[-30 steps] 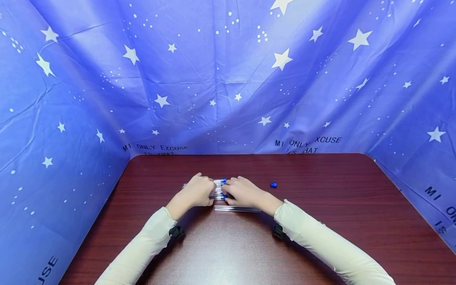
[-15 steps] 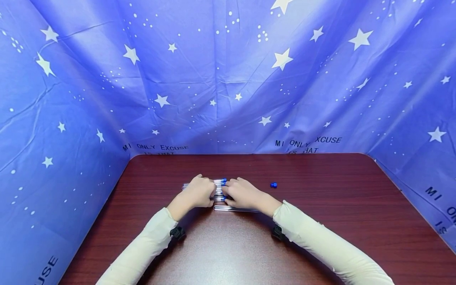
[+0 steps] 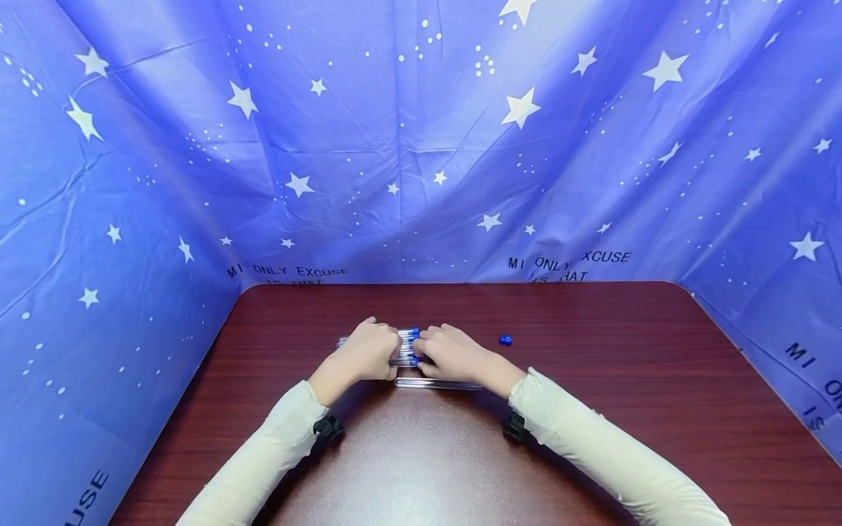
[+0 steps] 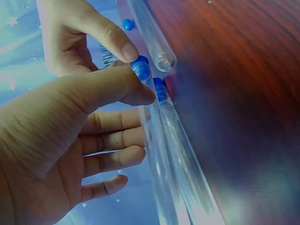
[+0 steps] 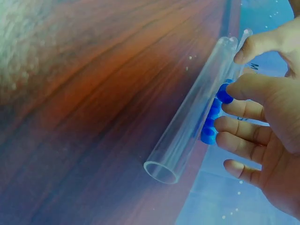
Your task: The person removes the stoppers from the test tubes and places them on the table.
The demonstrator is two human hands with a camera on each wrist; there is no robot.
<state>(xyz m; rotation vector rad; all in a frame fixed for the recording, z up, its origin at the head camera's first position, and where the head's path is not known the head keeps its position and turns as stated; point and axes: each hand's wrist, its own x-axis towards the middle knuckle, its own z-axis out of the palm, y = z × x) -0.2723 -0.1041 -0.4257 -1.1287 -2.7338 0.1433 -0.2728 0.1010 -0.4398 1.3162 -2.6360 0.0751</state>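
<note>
Several clear test tubes with blue stoppers lie side by side on the table. My left hand pinches one stoppered test tube just below its stopper, thumb on the near side and fingers behind. On that tube's blue stopper, my right hand has its thumb and index finger; its other fingers are loosely bent beside the row of stoppers. An unstoppered test tube lies in front of the right hand, its open mouth showing in the right wrist view. The hands hide much of the row.
A loose blue stopper lies on the dark red wooden table, right of the right hand. Blue star-printed cloth hangs behind the table and along both sides. Each wrist carries a small black camera.
Hardly anything differs. Both hands stay at the same tube, and the right hand has shifted very slightly to the right.
</note>
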